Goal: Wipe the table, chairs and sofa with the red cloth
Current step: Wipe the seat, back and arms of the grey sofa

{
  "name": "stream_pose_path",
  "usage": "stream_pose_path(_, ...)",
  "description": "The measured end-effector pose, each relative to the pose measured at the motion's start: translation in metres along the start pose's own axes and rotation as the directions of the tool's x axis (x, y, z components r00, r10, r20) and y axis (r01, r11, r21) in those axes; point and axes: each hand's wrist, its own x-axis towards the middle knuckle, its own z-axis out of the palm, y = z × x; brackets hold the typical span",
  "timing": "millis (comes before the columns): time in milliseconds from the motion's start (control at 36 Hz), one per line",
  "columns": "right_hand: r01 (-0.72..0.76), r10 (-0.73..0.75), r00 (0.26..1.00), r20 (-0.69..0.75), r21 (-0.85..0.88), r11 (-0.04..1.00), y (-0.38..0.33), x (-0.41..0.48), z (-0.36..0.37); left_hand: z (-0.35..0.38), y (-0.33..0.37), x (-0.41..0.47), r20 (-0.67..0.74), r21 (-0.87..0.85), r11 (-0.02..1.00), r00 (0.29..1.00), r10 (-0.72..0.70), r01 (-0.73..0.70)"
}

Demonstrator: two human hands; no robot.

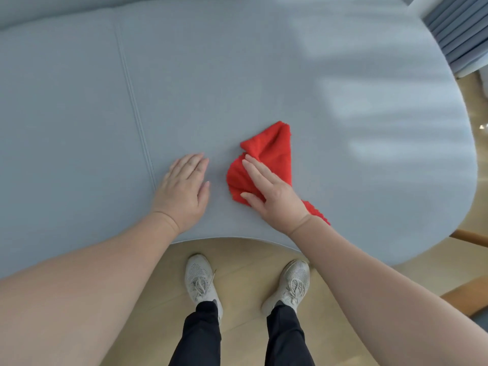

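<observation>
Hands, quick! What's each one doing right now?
Left hand: open, fingers flat on the sofa, holding nothing.
Right hand: open, straight fingers pressing the red cloth onto the sofa.

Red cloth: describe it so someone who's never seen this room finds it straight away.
Start at the wide blue-grey sofa seat that fills the view. Near its front edge, the right hand presses flat on the red cloth. It is the only red thing there, crumpled, while the left hand rests on bare fabric.
</observation>
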Motion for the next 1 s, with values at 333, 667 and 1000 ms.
stream_pose_path(333, -0.585, 0.571, 0.797, -0.196, -0.019, 0.811, 0.012, -0.029, -0.043, 0.003, 0.038, 0.025, -0.14, -0.162, 0.961, 0.97, 0.2, -0.222)
stream_pose_path(667, -0.814, 0.777, 0.563, 0.282, 0.352, 0.462, -0.004, -0.001, -0.072, -0.01, 0.061, 0.036, 0.095, -0.235, 0.961, 0.98, 0.173, -0.147)
stream_pose_path(1000, -0.603, 0.501, 0.794, 0.344, 0.35, 0.717, -0.06, 0.063, -0.114, -0.101, 0.013, 0.026, -0.074, -0.434, 0.901, 0.995, -0.059, 0.021)
